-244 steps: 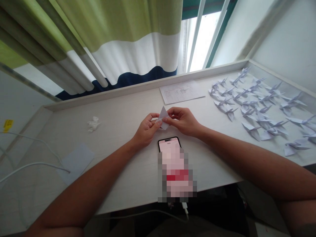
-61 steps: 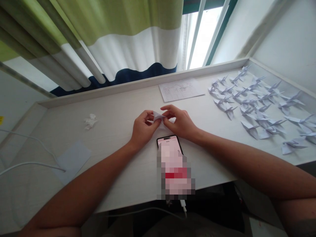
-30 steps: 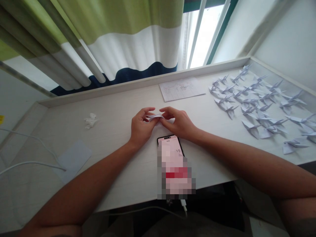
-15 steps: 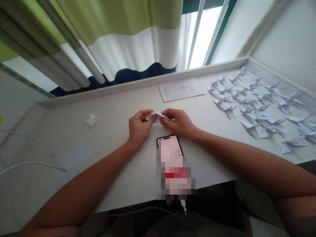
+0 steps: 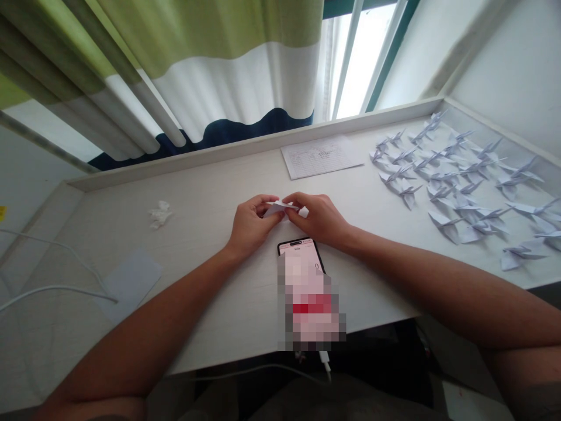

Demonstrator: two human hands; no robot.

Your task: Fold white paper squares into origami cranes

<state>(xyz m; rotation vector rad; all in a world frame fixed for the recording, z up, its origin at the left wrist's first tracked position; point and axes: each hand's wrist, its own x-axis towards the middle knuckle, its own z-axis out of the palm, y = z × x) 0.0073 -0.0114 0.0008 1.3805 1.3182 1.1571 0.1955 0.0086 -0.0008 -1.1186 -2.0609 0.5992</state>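
Between my hands, just above the white desk, is a small folded piece of white paper (image 5: 277,208). My left hand (image 5: 253,223) pinches its left side, thumb in front and fingers curled behind. On the other side my right hand (image 5: 319,216) grips the right part between thumb and index finger. Fingers cover some of the folds, so its full shape is hidden. Directly below the hands a phone (image 5: 302,248) lies on the desk, its screen mostly pixelated. Many folded paper cranes (image 5: 442,169) stand grouped at the right.
A printed sheet (image 5: 322,158) lies behind my hands near the desk's raised back edge. At left are a crumpled tissue (image 5: 160,215), a white paper square (image 5: 131,280) and white cables (image 5: 56,290). A charging cable (image 5: 325,361) runs from the phone over the front edge.
The folded paper has tilted and changed shape in my fingers. My left hand has shifted slightly right, and both hands' fingers have adjusted their grip.
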